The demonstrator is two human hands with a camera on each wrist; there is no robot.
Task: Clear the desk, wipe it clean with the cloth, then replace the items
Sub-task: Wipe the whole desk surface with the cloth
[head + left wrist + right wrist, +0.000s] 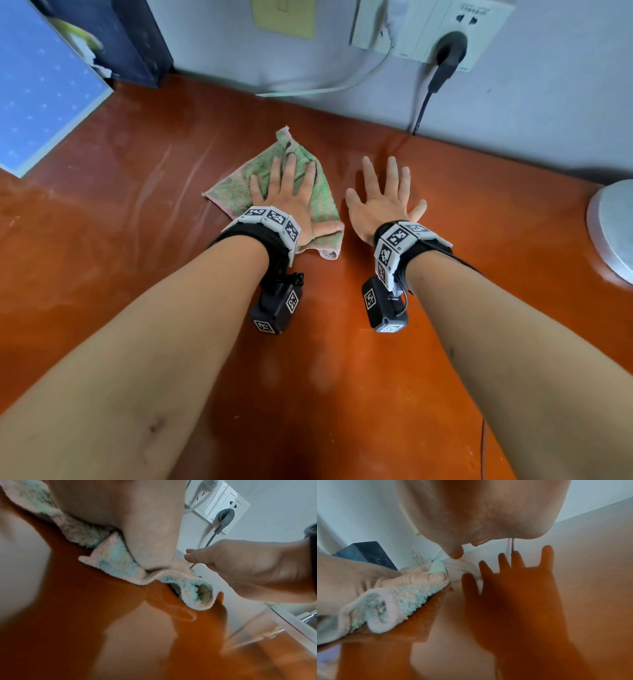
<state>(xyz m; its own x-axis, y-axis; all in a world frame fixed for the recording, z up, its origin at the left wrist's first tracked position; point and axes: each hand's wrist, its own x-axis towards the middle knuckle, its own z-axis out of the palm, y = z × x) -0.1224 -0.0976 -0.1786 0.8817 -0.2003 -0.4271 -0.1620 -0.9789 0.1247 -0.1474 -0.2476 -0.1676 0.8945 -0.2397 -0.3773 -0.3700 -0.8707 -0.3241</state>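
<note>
Terry cloth (308, 192) under flat left hand (291, 202) — right hand (383, 202) spread, beside it

Glossy orange-brown desk (137, 212) with green-pink cloth (236, 186), blue box (44, 99), grey lamp base (613, 226).

We see a pale grey wall (513, 113) at the far side, carrying white sockets (435, 31) with a black plug (449, 51).
</note>
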